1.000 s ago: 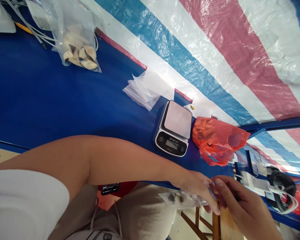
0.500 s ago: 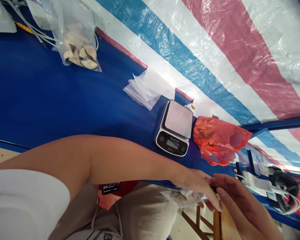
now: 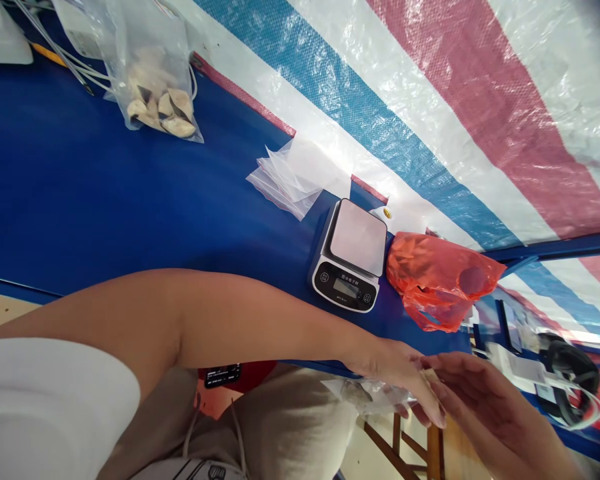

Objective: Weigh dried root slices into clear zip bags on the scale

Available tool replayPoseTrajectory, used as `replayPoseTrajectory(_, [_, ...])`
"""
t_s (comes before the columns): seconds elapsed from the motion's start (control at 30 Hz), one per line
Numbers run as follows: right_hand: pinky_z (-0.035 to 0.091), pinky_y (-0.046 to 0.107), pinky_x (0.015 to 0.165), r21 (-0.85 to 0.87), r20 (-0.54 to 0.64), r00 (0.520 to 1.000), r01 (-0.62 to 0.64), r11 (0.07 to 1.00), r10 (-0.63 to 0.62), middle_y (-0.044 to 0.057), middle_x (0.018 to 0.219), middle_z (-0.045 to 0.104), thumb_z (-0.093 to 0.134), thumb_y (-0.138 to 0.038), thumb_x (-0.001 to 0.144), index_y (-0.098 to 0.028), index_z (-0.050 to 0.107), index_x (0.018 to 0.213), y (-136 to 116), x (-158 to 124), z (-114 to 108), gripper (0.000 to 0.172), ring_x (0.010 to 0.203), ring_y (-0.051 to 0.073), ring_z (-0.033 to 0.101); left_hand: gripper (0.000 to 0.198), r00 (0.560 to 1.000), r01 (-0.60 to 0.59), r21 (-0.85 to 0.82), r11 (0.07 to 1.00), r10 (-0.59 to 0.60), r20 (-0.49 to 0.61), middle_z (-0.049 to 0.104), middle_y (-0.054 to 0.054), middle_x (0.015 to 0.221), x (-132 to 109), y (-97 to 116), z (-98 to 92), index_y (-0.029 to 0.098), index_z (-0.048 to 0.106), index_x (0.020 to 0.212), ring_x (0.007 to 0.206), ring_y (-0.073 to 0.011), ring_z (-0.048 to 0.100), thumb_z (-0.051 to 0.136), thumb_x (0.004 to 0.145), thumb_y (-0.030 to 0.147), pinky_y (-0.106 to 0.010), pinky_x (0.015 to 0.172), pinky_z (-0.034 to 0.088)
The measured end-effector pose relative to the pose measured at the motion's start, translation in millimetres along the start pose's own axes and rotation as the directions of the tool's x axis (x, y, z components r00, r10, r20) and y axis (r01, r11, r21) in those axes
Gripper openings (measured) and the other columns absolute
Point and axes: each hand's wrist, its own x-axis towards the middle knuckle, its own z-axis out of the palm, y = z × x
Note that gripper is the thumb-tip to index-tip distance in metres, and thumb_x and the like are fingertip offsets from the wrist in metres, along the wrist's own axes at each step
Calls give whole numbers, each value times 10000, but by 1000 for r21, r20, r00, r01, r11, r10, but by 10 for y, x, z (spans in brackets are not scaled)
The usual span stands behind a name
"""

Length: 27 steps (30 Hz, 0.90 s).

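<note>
A scale sits on the blue tabletop. By its front edge, the left hand's grip holds a clear bag, and the right hand's grip pinches a small tan piece.

Two hands, one scale

"防水电子秤" – scale panel, phone txt illeg.

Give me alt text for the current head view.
The left hand holds a small clear bag beside a blue table, close to the right hand, with a small pale piece between them. On the table sit a digital scale, a red bag and a second clear bag with pale pieces.
</note>
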Motion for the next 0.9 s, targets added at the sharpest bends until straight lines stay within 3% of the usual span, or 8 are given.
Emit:
replayPoseTrajectory(0.1, [661,291,849,-17,4,1000,30,999,-30,133,1168,784,851,-516,777,-224,759,1110,25,61,-78,453,1049,314,780,494,999,-39,17,999,39,5,690,32,811,-27,3,20,173,684,788,775,-140,675,946,370,200,-278,671,568])
replayPoseTrajectory(0.3, [657,262,825,-169,130,991,64,983,-42,114,1184,795,783,-534,827,-231,824,1095,-30,53,-64,407,1034,315,789,615,998,44,27,999,-42,-53,672,80,733,-73,65,30,199,581,849,694,-117,659,933,362,67,-268,673,567])
replayPoseTrajectory(0.5, [653,263,842,-323,28,989,148,935,-147,54,1310,754,623,-534,955,-312,772,1275,79,-104,-87,417,1176,283,742,525,998,54,82,995,-57,38,682,50,759,6,27,-3,176,681,807,738,-124,677,956,360,143,-247,659,569])
replayPoseTrajectory(0.63, [668,289,763,-415,160,957,287,863,-242,70,1178,802,685,-522,890,-300,803,1214,11,-72,-117,410,1016,297,793,590,996,75,37,997,-77,52,696,58,748,-21,23,20,187,678,876,732,-130,693,922,352,70,-252,675,582])
replayPoseTrajectory(0.8, [624,208,648,-478,302,911,400,782,-281,46,972,824,678,-442,896,-295,825,1022,-213,2,-15,243,792,224,793,628,989,146,-46,988,-145,17,684,92,713,-68,47,38,213,591,899,631,-129,679,894,376,42,-273,650,587])
replayPoseTrajectory(0.9, [613,194,627,-467,312,917,375,801,-248,23,858,803,671,-436,914,-277,814,939,-204,-17,-38,214,691,190,765,517,970,194,-52,980,-183,160,683,56,713,-105,101,17,207,590,886,631,-150,687,933,499,221,-264,594,571])
